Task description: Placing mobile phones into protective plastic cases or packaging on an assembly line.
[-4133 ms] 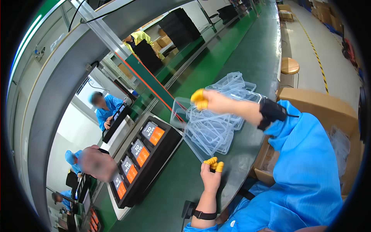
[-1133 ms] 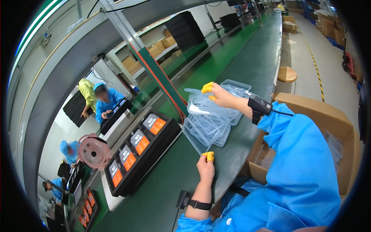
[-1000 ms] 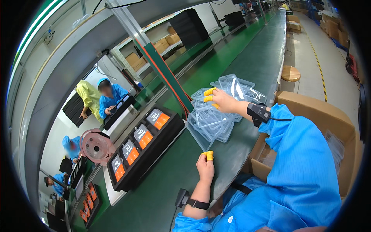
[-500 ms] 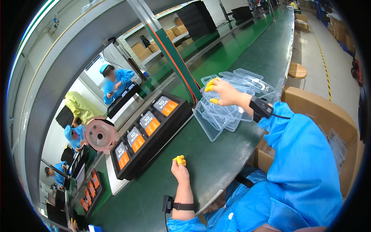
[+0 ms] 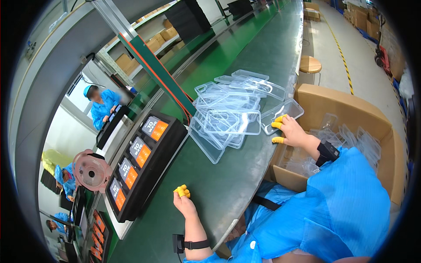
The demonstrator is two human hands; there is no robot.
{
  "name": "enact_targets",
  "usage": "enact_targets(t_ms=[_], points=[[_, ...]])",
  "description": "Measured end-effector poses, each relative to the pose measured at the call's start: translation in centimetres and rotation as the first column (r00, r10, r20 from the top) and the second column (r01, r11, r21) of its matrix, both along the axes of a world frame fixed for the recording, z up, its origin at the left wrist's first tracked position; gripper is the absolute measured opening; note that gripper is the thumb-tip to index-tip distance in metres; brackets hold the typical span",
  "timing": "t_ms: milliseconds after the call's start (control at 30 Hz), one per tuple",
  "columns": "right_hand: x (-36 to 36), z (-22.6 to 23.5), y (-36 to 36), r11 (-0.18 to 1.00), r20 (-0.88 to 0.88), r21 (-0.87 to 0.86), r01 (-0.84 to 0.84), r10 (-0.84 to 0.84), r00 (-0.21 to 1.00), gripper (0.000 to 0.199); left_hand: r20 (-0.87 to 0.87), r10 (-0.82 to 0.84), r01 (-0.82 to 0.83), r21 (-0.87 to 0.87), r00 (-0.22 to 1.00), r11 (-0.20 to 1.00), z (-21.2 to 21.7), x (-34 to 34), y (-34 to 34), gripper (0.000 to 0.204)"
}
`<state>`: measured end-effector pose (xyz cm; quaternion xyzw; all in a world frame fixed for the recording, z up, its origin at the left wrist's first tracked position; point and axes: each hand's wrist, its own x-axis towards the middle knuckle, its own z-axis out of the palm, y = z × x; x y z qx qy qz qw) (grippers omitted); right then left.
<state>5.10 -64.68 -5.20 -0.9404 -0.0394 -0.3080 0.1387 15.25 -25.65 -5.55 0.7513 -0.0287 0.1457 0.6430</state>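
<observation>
My right hand [image 5: 294, 131], with yellow finger cots, is at the near right edge of the green bench [image 5: 237, 179]. Its fingertips lie over a clear plastic case [image 5: 290, 108], the thumb apart on the near side; it appears to grip the case by its near edge. The case sticks out past the bench edge. Just left of it lies a loose pile of similar clear cases [image 5: 232, 118]. My left hand [image 5: 184, 201] rests curled on the bench, also in yellow finger cots, with nothing visible in it.
A cardboard box [image 5: 342, 105] holding clear cases stands to the right. At left lies a black tray [image 5: 173, 138] with several grey-and-orange packages, beside a pink fan [image 5: 91, 173]. A green post [image 5: 151, 65] rises behind the pile. Co-workers in blue [image 5: 104, 105] sit across the line.
My right hand has moved from above the pile toward the bench's right edge, where a clear case now lies under its fingers. The view has shifted right; my left hand stays curled.
</observation>
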Motion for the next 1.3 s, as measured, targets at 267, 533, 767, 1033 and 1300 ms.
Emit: enact_targets(t_ms=[267,533,767,1033,1300], points=[[-0.2,3.4,1.0,0.982,0.442,0.118,0.151,-0.188,0.877,0.011,-0.003,0.042,-0.042,0.004,0.999,0.999,0.0,-0.7,1.0,0.020],[1.3,8.1,16.6,0.621,0.245,-0.004,-0.783,0.760,0.602,0.020,0.349,0.547,-0.611,0.102,0.761,0.785,-0.3,-1.2,16.4,0.018],[4.7,5.1,28.6,0.381,-0.343,0.118,-0.917,0.882,0.323,0.029,0.226,0.921,-0.948,0.073,0.317,0.308,-0.6,-4.2,33.3,0.017],[4.7,1.0,35.2,0.161,-0.372,0.206,-0.965,0.925,0.075,0.030,0.414,0.849,-0.864,0.494,0.329,0.094,0.8,-1.8,41.5,0.021],[5.1,2.3,34.9,0.095,-0.343,0.375,-0.922,0.938,-0.043,0.023,0.483,0.544,-0.558,0.829,0.686,-0.031,1.1,4.3,51.3,0.050]])
